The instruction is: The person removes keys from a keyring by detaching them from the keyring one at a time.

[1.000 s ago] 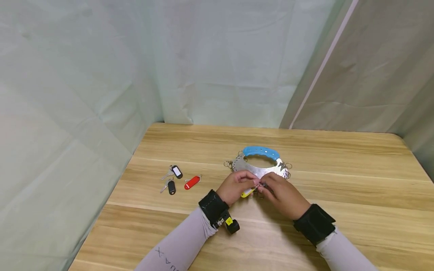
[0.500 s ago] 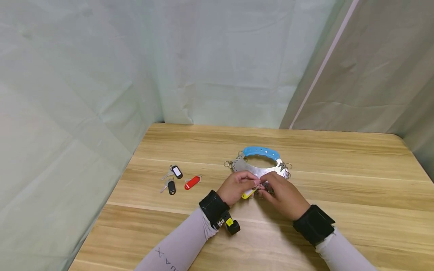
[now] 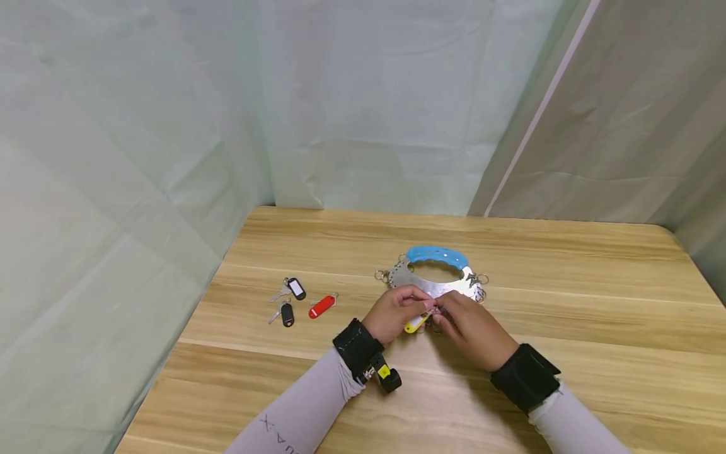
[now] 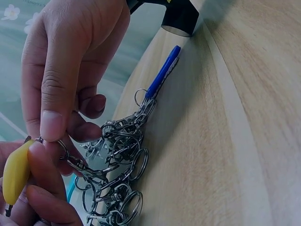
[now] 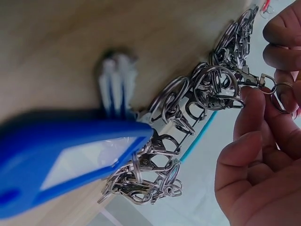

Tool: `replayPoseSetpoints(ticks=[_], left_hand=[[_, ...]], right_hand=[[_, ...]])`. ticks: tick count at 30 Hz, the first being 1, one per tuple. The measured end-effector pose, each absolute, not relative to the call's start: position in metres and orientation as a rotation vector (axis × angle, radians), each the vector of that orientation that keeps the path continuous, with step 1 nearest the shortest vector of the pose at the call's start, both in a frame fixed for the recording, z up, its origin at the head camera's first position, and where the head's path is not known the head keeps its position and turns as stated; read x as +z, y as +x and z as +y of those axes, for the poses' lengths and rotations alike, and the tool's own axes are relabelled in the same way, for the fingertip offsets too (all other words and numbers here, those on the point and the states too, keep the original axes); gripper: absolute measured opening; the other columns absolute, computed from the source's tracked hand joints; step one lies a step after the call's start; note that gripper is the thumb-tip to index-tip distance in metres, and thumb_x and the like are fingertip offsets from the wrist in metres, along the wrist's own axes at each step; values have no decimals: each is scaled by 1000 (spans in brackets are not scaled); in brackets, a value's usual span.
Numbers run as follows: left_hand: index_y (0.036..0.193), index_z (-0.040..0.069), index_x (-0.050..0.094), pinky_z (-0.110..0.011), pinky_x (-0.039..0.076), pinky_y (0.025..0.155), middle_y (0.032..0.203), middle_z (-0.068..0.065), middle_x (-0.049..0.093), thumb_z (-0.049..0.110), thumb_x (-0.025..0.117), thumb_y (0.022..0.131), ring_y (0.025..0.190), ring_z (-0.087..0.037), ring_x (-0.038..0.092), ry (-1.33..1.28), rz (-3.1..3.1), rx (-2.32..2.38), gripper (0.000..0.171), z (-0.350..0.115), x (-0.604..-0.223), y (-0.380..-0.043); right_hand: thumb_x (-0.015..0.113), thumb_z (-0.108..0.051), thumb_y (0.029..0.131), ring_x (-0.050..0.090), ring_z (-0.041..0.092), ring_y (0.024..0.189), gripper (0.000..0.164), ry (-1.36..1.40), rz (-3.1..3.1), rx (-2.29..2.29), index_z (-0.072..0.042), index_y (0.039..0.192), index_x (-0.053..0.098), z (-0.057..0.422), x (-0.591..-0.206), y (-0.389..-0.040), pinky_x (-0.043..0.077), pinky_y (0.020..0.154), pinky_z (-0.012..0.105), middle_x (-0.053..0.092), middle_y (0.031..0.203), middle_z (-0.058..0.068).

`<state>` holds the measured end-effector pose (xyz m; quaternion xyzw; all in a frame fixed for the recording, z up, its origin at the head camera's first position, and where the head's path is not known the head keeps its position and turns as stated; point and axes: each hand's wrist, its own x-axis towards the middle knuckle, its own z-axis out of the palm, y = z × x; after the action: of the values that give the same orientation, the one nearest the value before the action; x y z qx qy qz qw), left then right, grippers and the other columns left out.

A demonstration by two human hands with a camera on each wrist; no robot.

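In the head view my left hand (image 3: pixel 397 313) and right hand (image 3: pixel 471 326) meet over the near edge of a curved metal plate (image 3: pixel 433 288) with a blue handle (image 3: pixel 437 254). Between thumb and fingers, my left hand (image 4: pixel 75 61) pinches a small key ring (image 4: pixel 63 149) at a swivel clasp (image 5: pixel 248 77). A yellow key tag (image 4: pixel 16 173) hangs by that ring, against the right fingers. My right hand (image 5: pixel 268 165) holds the ring from the other side with curled fingers. Its exact grip is partly hidden.
Several metal rings and clasps (image 4: pixel 124 141) hang round the plate. A blue key tag (image 5: pixel 89 160) is close to the right wrist camera. Left on the wooden table (image 3: pixel 255 384) lie a red key tag (image 3: pixel 322 306) and two black key tags (image 3: pixel 287 313) with keys.
Both hands stay in nearly the same place. The right fingers shift slightly at the ring, and the yellow key tag tilts a little. The plate and loose tags lie as before.
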<state>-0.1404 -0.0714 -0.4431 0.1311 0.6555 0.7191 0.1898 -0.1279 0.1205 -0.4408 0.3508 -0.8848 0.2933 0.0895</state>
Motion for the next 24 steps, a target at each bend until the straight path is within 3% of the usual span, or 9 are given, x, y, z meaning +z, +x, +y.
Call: replayPoseSetpoints(ticks=[8, 14, 21, 24], left_hand=[[104, -8, 60, -23, 45, 56, 88, -17, 66, 1, 56, 93, 65, -25, 56, 363, 1857, 2007, 15, -72, -441, -140], [105, -10, 57, -25, 47, 60, 96, -21, 67, 1, 53, 95, 78, -20, 64, 397, 1793, 2028, 16, -71, -446, -141], [105, -9, 60, -23, 48, 61, 96, -22, 66, 1, 55, 94, 87, -41, 60, 352, 1823, 2018, 15, -71, -442, -140], [105, -10, 59, -24, 48, 62, 96, -24, 65, -1, 54, 94, 87, -43, 59, 365, 1843, 1999, 15, -72, -435, -139]], right_hand=[[61, -16, 93, 49, 11, 96, 12, 1035, -2650, 864, -10, 104, 60, 120, -440, -127, 45, 82, 36, 53, 103, -2], [73, -22, 84, 50, 11, 90, 29, 961, -2680, 915, -13, 106, 56, 121, -438, -126, 46, 77, 35, 52, 102, -2], [72, -15, 85, 51, 12, 86, 27, 950, -2656, 933, -10, 104, 55, 121, -439, -127, 46, 74, 36, 53, 98, 0], [70, -15, 87, 51, 13, 89, 24, 965, -2652, 913, -8, 105, 56, 121, -439, -127, 46, 77, 37, 54, 99, 0]])
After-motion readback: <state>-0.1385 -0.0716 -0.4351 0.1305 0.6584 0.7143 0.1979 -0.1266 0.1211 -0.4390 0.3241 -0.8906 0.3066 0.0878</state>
